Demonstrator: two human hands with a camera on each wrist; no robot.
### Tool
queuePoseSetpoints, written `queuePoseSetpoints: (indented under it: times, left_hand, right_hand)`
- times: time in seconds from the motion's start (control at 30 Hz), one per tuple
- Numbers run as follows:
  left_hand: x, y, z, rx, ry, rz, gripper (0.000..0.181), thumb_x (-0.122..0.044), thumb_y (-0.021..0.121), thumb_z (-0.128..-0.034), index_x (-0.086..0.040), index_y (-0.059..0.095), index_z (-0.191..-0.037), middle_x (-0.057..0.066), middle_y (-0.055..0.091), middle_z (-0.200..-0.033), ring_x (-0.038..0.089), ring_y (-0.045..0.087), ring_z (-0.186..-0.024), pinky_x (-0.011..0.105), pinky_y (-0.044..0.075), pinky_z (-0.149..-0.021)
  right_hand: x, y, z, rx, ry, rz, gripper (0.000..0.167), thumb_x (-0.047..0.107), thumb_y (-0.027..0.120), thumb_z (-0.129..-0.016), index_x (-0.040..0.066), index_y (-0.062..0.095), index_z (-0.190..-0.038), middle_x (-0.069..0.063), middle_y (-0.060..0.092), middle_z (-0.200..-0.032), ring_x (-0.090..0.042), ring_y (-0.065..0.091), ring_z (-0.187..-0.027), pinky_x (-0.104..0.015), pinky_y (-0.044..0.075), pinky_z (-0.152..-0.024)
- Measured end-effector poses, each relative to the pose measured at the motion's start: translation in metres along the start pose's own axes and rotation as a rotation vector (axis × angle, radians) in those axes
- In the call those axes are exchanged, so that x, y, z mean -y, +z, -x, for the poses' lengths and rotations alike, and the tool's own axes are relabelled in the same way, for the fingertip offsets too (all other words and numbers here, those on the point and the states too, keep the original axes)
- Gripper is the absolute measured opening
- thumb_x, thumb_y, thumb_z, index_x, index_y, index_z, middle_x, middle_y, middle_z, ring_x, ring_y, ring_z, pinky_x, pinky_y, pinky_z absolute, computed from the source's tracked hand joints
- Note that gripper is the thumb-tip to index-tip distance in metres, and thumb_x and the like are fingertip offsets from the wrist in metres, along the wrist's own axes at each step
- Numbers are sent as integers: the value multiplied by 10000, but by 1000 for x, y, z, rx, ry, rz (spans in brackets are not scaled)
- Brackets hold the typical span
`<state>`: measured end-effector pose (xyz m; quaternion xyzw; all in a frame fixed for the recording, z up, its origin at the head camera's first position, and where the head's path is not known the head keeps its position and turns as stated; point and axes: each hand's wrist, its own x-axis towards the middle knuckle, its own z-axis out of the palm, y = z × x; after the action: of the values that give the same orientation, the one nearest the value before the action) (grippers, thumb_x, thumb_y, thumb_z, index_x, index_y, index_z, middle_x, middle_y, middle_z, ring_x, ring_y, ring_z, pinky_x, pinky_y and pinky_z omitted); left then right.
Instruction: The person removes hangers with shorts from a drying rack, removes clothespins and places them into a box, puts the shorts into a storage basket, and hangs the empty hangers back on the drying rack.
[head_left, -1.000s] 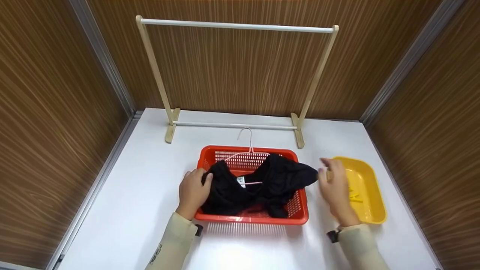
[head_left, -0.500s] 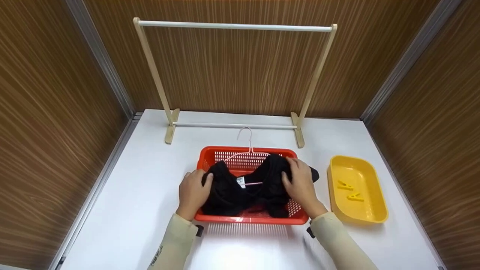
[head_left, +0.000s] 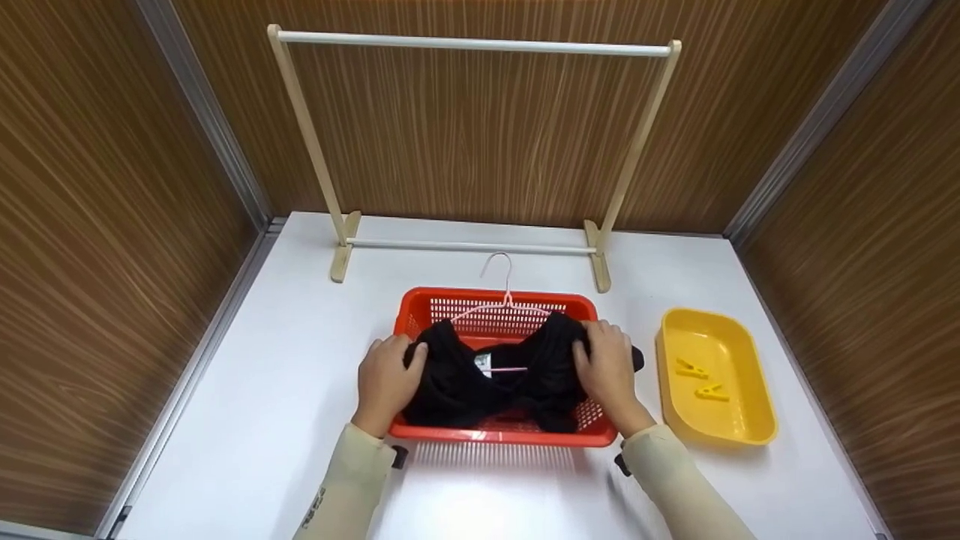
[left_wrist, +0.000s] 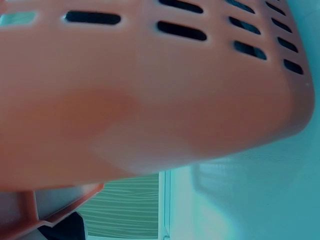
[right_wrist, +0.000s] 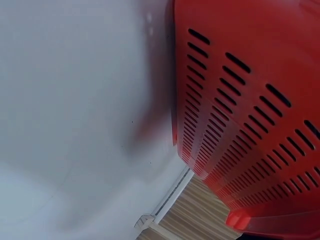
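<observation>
A black garment [head_left: 480, 397] with a white label lies over the red basket [head_left: 502, 437], bunched inside it. A pale pink wire hanger [head_left: 508, 298] runs through its neckline, hook lying toward the rack. My left hand [head_left: 388, 382] grips the garment's left shoulder at the basket's left rim, thumb on top. On the right side my right hand [head_left: 609, 369] holds the other shoulder, and a bit of black cloth sticks out beyond it. Each wrist view shows mainly the basket's slotted outer wall [left_wrist: 150, 115], with the fingers out of sight.
A wooden rack with a white top bar [head_left: 472, 43] stands behind the basket. To the right is a yellow tray [head_left: 750, 405] holding two yellow clothespins, one a clothespin [head_left: 691, 368] farther back and one a clothespin [head_left: 712, 392] nearer. Wood-grain walls enclose the white table.
My right hand has moved left from beside the yellow tray onto the garment's right shoulder and taken hold. The hanger and right shoulder have shifted slightly right. My left hand has stayed put.
</observation>
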<state>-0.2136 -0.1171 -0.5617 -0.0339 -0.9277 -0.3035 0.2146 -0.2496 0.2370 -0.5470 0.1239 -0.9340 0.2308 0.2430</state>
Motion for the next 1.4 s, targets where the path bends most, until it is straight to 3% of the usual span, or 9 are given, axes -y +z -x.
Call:
queuePoseSetpoints:
  times: [0.37, 0.67, 1.1, 1.3, 1.4]
  left_hand:
    - [0, -4, -3, -22, 13, 8, 311, -304, 642, -1003, -123, 562, -763, 43, 572, -711, 283, 496, -680, 403, 404, -643]
    - [1, -3, -1, -14, -3, 16, 298, -311, 644, -1000, -125, 585, -775, 39, 593, -725, 265, 508, -687, 390, 403, -647]
    - [2, 1, -1, -57, 20, 55, 308, -272, 662, -987, -133, 542, -739, 24, 528, -681, 269, 475, -660, 376, 366, -630]
    - [0, 0, -1, -63, 21, 55, 287, -279, 663, -986, -139, 567, -755, 22, 560, -700, 266, 486, -668, 371, 379, -632]
    - [0, 0, -1, -56, 10, 54, 289, -273, 671, -984, -140, 564, -751, 20, 550, -692, 264, 486, -667, 366, 374, -630]
  right_hand:
    - [1, 4, 3, -80, -38, -32, 223, 68, 674, -916, -20, 672, -1121, -220, 704, -1045, -444, 616, -1015, -577, 409, -945]
    - [2, 4, 4, -45, -24, -23, 230, 89, 660, -941, -13, 669, -1147, -211, 702, -1043, -423, 615, -989, -564, 413, -921]
    - [1, 2, 3, -59, -26, -25, 210, 76, 673, -924, -14, 663, -1114, -207, 689, -1004, -420, 603, -957, -562, 405, -910]
    - [2, 1, 2, -82, -69, 39, 191, 70, 687, -898, -15, 639, -1062, -203, 640, -988, -435, 556, -984, -573, 363, -962]
    - [2, 1, 2, -80, -79, 32, 185, 63, 693, -897, -16, 636, -1055, -198, 634, -978, -434, 561, -960, -561, 392, -917]
